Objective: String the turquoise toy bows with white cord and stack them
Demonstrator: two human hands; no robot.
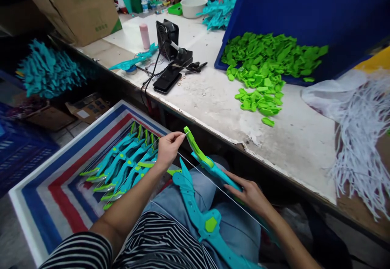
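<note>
My right hand [252, 196] is wrapped round the teal limb of a toy bow [219, 173], which slants across in front of my knees. A green tip piece [196, 146] forms its upper end. Beside that tip, my left hand [167, 150] pinches the end of a thin white bowstring [210, 179] between thumb and fingers. The string runs down along the bow and passes close to my right hand. Across my lap lies a second teal toy bow [190, 204] with a green five-sided patch; neither hand grips it.
Several strung bows [122, 159] lie in a striped-lined bin [61, 192] at left. On the white table [201, 110] are loose green pieces [265, 74] spilling from a blue crate [304, 9], a small fan [167, 39], a phone [167, 80] and white strings [362, 131].
</note>
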